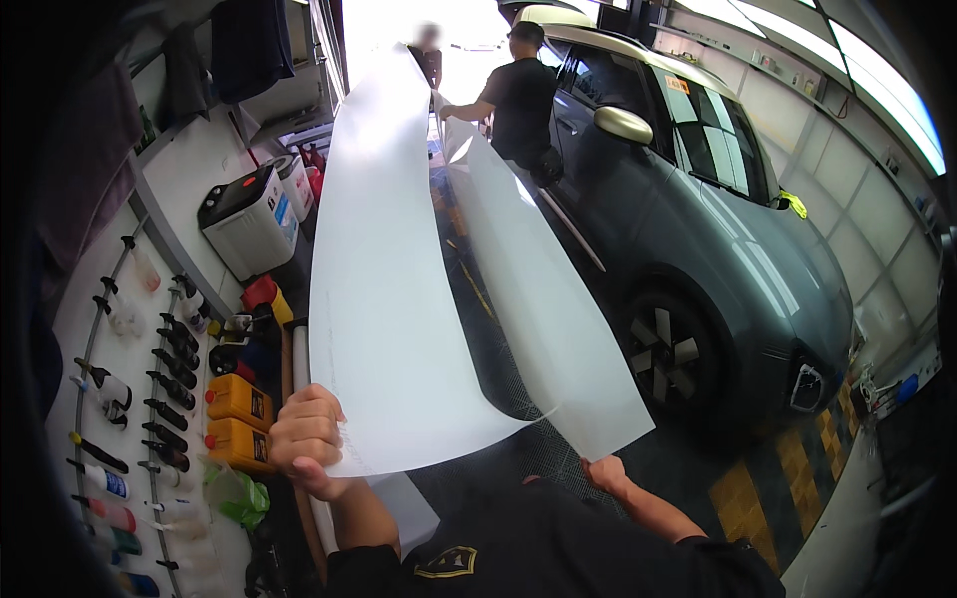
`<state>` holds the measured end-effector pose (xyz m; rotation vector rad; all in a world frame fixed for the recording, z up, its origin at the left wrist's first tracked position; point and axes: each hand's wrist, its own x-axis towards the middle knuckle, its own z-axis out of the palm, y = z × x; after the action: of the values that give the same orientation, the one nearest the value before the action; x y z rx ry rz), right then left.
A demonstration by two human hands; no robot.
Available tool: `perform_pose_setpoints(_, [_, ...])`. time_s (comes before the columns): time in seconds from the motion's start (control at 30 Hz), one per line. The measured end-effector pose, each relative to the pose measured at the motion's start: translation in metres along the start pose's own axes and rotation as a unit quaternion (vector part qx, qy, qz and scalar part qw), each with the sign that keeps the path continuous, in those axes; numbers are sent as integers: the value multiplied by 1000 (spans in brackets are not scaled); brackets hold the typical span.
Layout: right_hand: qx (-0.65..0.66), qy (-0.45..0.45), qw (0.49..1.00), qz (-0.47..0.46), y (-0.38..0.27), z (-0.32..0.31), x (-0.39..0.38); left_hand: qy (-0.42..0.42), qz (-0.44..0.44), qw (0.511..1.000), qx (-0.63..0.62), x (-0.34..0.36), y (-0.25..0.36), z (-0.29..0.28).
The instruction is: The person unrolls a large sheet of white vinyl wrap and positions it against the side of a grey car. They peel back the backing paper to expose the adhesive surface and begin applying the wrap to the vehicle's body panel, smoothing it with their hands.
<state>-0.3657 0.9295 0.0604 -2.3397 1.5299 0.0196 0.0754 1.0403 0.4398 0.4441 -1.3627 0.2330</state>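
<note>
Car (738, 259), grey-blue with a pale roof, parked along the right side, nose toward the viewer. Film (384, 299), white and translucent, held out at the centre, left of the car: two long panels stretching away from the viewer, with a dark gap between; cannot tell whether joined at the near end. Co-worker (526, 105) in black cap and dark clothing, close beside the car, one hand on the far end of the right panel (543, 289). Second person (434, 65), blurred, near the film's far end. Tub (249, 224), white with a black lid, left of the film. Two orange jugs (239, 444), near the left hand (307, 431). Spray bottles (177, 369), hanging in rows at far left. Lastly, the person's own hands: left one curled into a fist around the film's near left corner, thumb lowermost; right hand (605, 473) pinching the right panel's near edge, fingertips partly hidden by the film.
</note>
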Motion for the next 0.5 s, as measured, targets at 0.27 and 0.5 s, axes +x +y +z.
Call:
perform_pose_setpoints(0.27, [-15, -33, 999, 5, -9, -4, 0, -49, -14, 999, -4, -1, 0, -6])
perform_pose_setpoints(0.5, [-16, -34, 999, 10, -20, -1, -3, -27, -23, 999, -9, 6, 2, 3])
